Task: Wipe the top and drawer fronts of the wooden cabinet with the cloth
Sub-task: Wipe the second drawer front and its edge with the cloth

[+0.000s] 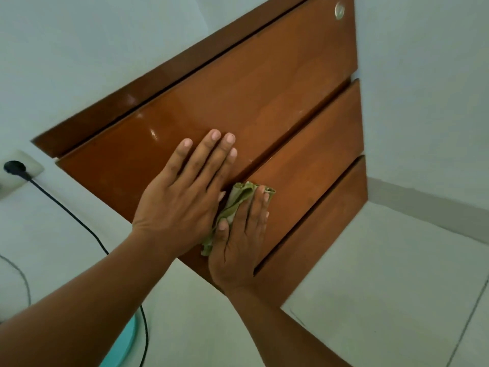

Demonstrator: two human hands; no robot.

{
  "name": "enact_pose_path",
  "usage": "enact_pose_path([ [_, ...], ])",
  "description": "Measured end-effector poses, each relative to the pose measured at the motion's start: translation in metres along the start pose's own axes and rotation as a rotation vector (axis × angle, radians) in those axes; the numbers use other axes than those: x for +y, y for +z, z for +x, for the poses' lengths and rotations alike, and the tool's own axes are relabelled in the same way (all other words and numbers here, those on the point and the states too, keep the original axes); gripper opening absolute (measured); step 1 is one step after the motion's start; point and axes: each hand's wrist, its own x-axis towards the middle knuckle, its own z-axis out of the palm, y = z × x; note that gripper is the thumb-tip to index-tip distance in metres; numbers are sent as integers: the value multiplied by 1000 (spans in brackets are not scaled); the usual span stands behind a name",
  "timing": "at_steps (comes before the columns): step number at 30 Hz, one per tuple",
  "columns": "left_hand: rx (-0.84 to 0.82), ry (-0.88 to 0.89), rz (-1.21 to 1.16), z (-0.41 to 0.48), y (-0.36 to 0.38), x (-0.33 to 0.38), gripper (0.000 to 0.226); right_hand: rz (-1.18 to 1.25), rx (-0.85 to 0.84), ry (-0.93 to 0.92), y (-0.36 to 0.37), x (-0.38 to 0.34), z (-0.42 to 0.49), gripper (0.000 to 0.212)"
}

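Green cloth (239, 205) under right hand (239, 247), on wooden cabinet (264, 83) drawer front.

Left hand (185, 192): open, fingers spread flat on the large glossy drawer front, gripping nothing. Right hand: palm down, fingers pressing the crumpled cloth against the middle drawer front (312, 154), just beside the left hand; cloth edges show between the two hands. Round lock (339, 10) at upper corner. Black plug (14, 166) in wall socket, far left.
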Motion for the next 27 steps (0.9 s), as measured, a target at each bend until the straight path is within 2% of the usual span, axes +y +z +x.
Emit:
enact_pose_path([
  [6,-118,122,72,42,-6,5,60,40,81,84,-17,27,86,60],
  [12,-193,196,173,90,-9,13,65,97,164,225,-46,88,226,63],
  [16,-210,208,185,104,-7,20,66,118,187,259,-58,129,273,62],
  [20,-202,169,165,102,-11,21,65,164,324,306,-66,148,277,45],
  [22,-195,150,140,100,-13,21,64,198,411,473,-76,151,267,34],
  [24,-178,141,112,96,-15,20,64,108,414,638,-89,143,227,30],
  [25,-160,135,91,94,-15,18,63,37,384,655,-93,128,194,31],
  [27,-140,130,93,86,-15,11,61,55,359,537,-86,87,112,33],
])
